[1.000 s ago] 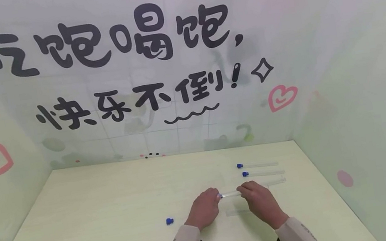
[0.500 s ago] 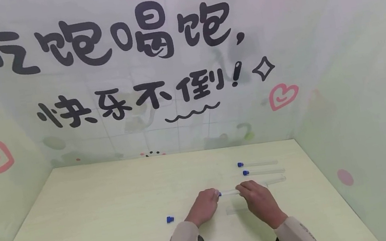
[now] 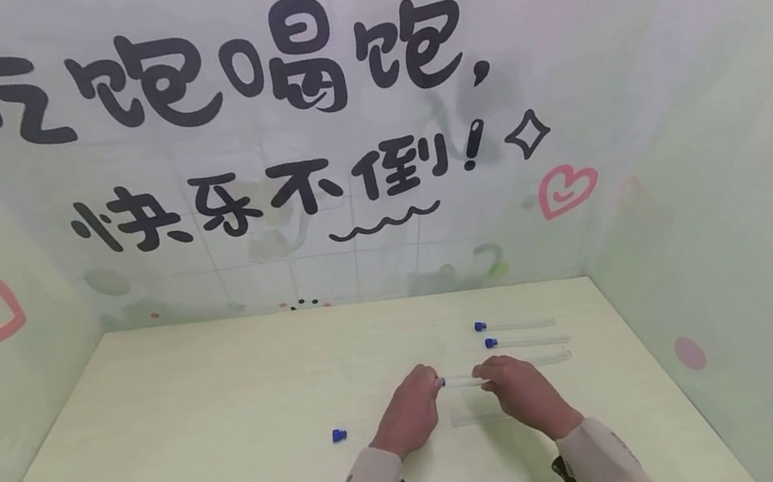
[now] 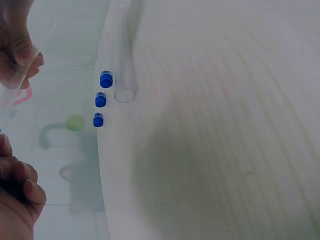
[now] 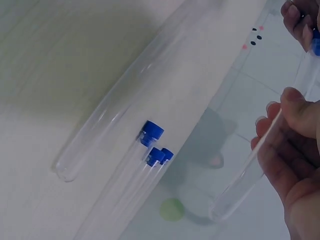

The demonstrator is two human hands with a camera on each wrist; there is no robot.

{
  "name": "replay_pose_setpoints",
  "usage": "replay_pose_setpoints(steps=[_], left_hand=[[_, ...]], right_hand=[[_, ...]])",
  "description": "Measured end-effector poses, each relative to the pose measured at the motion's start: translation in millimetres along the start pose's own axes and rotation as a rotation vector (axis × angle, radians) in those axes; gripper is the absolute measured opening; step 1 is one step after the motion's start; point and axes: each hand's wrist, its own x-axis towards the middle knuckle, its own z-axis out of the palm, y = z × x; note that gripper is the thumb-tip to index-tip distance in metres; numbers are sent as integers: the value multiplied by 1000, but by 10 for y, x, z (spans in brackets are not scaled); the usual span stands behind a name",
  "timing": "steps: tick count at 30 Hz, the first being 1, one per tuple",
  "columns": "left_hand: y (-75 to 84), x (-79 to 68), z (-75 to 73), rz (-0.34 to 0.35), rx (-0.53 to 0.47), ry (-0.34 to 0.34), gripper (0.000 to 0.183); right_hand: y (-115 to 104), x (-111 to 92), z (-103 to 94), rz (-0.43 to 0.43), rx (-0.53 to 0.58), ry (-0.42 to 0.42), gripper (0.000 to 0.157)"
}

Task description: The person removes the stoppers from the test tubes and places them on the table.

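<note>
Above the table, my right hand holds a clear test tube by its middle, thumb on one side and fingers curled round the other. My left hand pinches the blue stopper at the tube's left end; the fingers hide much of it, so I cannot tell how deep it sits. Below the hands lies an uncapped test tube, its open end to the left. A loose blue stopper rests on the table left of my left hand.
Beyond my right hand lie two capped test tubes, the far one and a nearer one. A third tube is partly hidden by that hand; its blue cap shows in the left wrist view. Printed walls enclose the table.
My right wrist has shifted slightly forward and to the right, and its fingers have moved a little on the tube. Both hands keep hold of the tube and stopper.
</note>
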Motion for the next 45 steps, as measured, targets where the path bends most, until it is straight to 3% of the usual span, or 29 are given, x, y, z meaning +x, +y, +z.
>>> replay_pose_setpoints(steps=[5, 10, 15, 24, 33, 37, 45], left_hand=[[-17, -8, 7, 37, 43, -19, 14], [-3, -9, -19, 2, 31, -45, 16], [-3, -17, -41, -13, 18, -9, 19], [-57, -40, -55, 14, 25, 13, 16], [-157, -29, -110, -63, -146, 61, 15], [-191, -38, -137, -56, -127, 95, 5], [-246, -69, -138, -37, -68, 147, 5]], right_hand=[[31, 10, -29, -19, 51, -30, 25], [-15, -4, -17, 22, 16, 1, 25], [-73, -12, 31, 34, -53, 94, 26], [-118, -20, 97, 49, -74, 137, 27], [-143, -13, 147, 72, -63, 169, 33], [-148, -3, 178, 74, -49, 175, 32], [-159, 22, 213, 75, -27, 168, 29]])
